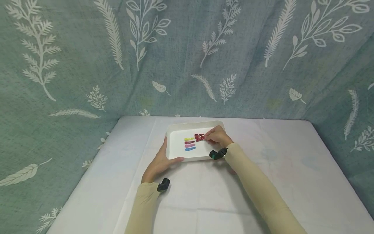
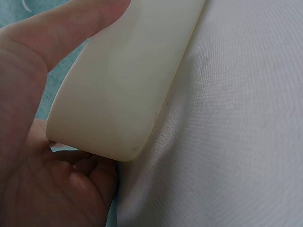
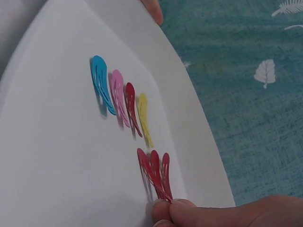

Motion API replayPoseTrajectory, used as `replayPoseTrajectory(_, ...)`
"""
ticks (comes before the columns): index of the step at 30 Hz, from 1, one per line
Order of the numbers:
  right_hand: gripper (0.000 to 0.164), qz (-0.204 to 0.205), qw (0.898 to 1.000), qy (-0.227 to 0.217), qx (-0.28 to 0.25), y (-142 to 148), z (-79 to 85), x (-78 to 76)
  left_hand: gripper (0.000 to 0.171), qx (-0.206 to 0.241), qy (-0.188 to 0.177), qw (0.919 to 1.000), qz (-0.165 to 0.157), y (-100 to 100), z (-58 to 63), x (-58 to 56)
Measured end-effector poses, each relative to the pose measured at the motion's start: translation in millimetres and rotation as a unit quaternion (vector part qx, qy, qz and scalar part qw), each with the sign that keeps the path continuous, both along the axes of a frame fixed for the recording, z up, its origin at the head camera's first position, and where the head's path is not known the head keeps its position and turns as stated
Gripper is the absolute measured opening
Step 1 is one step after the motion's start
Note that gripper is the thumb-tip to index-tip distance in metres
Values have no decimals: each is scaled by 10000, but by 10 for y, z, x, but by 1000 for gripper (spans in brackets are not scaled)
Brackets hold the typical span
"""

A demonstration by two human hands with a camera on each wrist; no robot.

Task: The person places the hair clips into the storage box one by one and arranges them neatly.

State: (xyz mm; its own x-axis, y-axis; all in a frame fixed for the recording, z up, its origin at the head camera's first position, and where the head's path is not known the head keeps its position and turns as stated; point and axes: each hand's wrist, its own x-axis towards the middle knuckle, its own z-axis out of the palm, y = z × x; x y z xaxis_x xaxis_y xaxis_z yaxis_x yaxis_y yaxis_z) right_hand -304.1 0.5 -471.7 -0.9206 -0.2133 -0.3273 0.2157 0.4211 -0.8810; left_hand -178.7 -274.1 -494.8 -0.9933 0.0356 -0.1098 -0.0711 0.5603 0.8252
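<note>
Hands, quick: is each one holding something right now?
Left hand: holding the tray at a corner.
Right hand: pinching a red clip.

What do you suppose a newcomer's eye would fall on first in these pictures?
Probably the blue clip, pink clip, red clip and yellow clip lined up in the white tray, their colors vivid against it. Then perhaps the three red clips beside that row, one pinched by the right hand, and the leaf-patterned cloth behind the table.

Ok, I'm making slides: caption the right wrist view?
Fingers pinch a red hair clip beside two matching clips, near a row of four others in a white tray.
</note>
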Motion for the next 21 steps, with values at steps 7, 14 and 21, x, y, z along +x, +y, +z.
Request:
replayPoseTrajectory(7,16,-22,9998,157,153,-12,-5,3,141,41,4,10000,-1,-2,10,2)
replayPoseTrajectory(14,16,-109,9995,198,211,-28,-9,14,141,72,-4,10000,-10,1,15,2)
replayPoseTrajectory(21,15,-170,9987,320,363,-50,-19,31,139,80,-11,10000,10,3,14,12)
